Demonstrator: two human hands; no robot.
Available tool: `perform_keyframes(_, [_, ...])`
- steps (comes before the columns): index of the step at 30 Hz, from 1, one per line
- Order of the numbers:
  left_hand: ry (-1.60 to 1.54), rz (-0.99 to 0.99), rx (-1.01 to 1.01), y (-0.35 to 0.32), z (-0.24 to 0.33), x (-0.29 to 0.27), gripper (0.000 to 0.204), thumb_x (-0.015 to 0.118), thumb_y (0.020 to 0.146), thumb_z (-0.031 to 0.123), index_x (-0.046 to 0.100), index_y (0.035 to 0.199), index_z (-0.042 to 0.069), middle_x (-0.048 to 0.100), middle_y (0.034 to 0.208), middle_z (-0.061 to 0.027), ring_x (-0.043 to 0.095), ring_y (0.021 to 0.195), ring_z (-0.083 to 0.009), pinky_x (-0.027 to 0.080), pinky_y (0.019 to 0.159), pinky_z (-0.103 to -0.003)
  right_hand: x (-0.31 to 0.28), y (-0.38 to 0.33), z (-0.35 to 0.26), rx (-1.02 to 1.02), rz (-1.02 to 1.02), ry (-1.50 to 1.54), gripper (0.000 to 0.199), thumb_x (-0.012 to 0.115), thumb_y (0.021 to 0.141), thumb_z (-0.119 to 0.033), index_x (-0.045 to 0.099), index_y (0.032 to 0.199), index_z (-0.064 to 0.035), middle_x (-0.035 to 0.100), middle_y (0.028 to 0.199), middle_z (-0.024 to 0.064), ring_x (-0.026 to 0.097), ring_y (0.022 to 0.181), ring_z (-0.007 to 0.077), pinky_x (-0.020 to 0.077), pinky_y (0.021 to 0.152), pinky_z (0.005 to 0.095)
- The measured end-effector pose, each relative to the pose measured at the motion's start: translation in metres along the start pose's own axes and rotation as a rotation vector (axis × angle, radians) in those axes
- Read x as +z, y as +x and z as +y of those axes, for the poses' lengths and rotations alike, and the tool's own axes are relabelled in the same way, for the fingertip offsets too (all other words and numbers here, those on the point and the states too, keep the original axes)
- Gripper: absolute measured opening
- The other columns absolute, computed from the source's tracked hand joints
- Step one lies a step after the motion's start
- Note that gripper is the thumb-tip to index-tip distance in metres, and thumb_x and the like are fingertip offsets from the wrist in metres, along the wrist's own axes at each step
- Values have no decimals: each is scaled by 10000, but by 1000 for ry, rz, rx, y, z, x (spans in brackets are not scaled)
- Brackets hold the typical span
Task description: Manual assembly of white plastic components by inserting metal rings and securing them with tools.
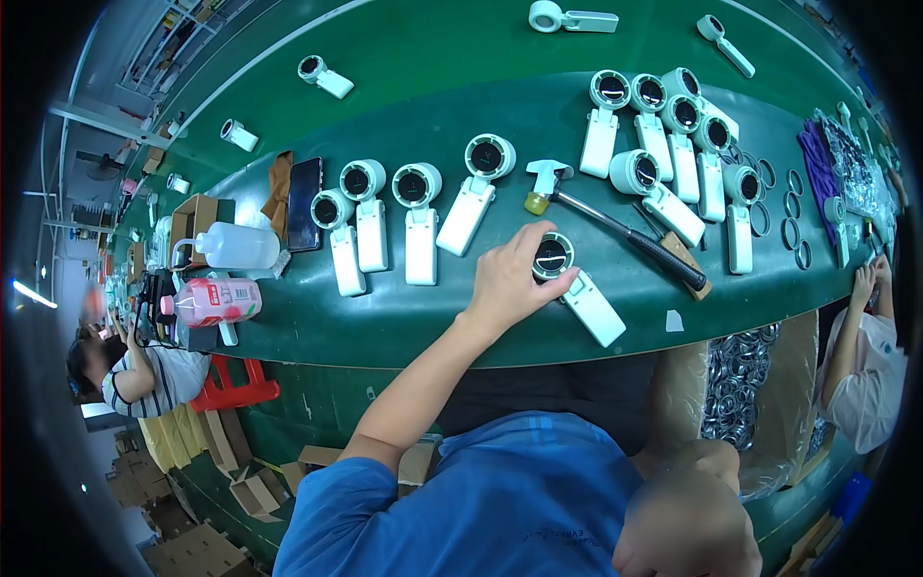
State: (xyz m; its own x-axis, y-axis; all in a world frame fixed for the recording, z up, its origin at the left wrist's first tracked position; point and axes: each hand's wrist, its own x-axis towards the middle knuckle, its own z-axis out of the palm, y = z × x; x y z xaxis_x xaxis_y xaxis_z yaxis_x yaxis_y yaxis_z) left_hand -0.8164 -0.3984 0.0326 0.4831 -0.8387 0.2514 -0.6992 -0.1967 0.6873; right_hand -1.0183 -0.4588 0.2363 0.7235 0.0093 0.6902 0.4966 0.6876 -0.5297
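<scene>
Handheld fan (574, 285), white, lies on the green bench under the left hand (507, 285), whose fingers pinch its round head. Four fans (404, 216) lie just left of that hand, six more beyond the hammer (615, 229). The right hand (685, 519), blurred below, state unclear.

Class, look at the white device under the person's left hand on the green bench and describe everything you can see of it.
The white device lies flat on the green bench, apart from the rows of like units. It looks like smooth plastic: a round head with a dark, glossy circular face, ringed in white, and a flat oblong handle pointing toward the lower right. The left hand grips the round head, fingers curled around its rim. Nothing else touches it.
</scene>
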Motion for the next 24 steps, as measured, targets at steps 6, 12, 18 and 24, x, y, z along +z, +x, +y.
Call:
perform_keyframes(6, [-36,-39,-54,-5,-1,-1,521,799,782,358,599,1183,94,685,1109,-127,717,866,-332,581,726,-409,-57,-21,12,-37,-331,61,136,659,948,-105,693,844,-24,701,799,148,674,671,243,532,550,311])
perform_keyframes(12, [13,-79,83,0,-8,-20,546,797,753,387,604,1165,86,686,1111,-107,713,825,-323,580,706,-411,-124,-125,57,444,1096,-1141,74,674,902,-59,655,840,-23,543,640,45,487,529,131,371,505,278])
perform_keyframes(18, [56,132,106,145,-53,-142,439,806,734,300,672,1069,51,739,958,-152,736,821,-306,586,735,-386,-143,-153,68,563,794,-1847,60,677,848,-4,635,812,-28,495,605,61,456,492,181,342,494,323])
perform_keyframes(24, [256,393,-359,280,-228,-180,598,734,738,507,726,1113,41,751,956,-200,727,928,-380,576,862,-451,-148,-156,69,540,695,-1888,84,679,822,-4,613,780,-36,446,583,59,446,484,221,327,488,356])
